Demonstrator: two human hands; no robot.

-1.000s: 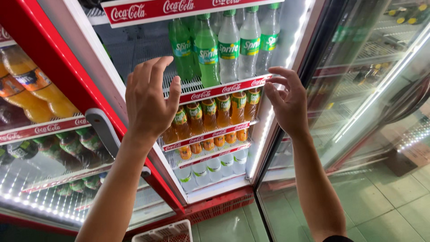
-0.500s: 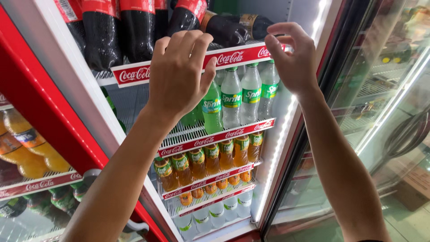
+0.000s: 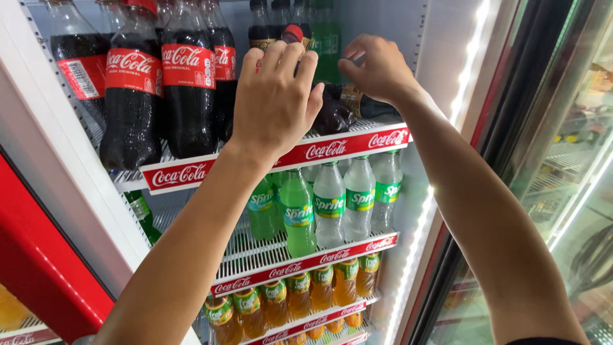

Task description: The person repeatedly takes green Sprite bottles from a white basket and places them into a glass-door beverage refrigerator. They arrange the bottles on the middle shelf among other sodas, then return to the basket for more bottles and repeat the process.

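Red labels [image 3: 133, 68] on dark bottles; red shelf strip [image 3: 274, 160].

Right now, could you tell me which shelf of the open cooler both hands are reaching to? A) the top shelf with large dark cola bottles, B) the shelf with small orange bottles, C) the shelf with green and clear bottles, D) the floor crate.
A: the left hand and right hand are both up at the top shelf, on a tipped dark bottle beside the upright dark cola bottles, well above the green and clear bottles.
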